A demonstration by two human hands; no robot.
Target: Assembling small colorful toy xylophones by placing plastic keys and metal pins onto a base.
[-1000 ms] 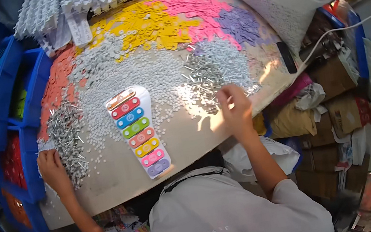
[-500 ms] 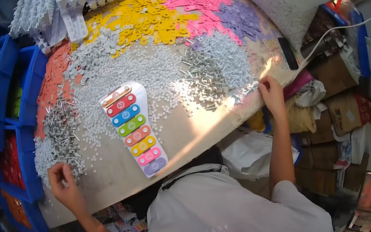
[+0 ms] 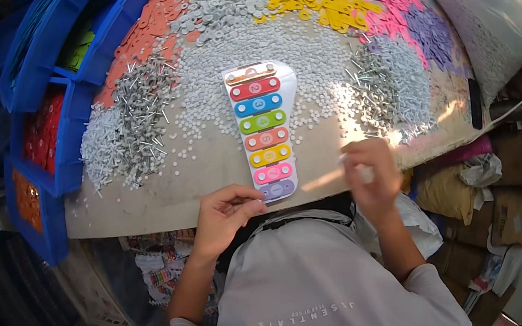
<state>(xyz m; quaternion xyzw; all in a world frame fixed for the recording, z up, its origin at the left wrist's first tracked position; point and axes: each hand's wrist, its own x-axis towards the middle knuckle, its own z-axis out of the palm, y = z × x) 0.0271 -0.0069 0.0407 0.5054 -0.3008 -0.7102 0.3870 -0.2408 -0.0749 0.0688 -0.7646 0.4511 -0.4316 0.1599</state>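
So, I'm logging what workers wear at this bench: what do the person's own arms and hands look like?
Both forearms are bare, with no gloves, watch or rings that I can make out on the left hand or the right hand, which is blurred. Short sleeves of a light grey T-shirt with small white lettering end above the elbows.

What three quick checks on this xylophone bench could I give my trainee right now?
1. True or false: the toy xylophone lies flat on the table.
2. Which hand's fingertips are nearest the xylophone's purple end bar? A left hand B right hand
3. Fill in: the loose metal pins lie to the xylophone's ____.

Key: 1 true. 2 A. 3 left, with a smaller scatter of pins to its right.
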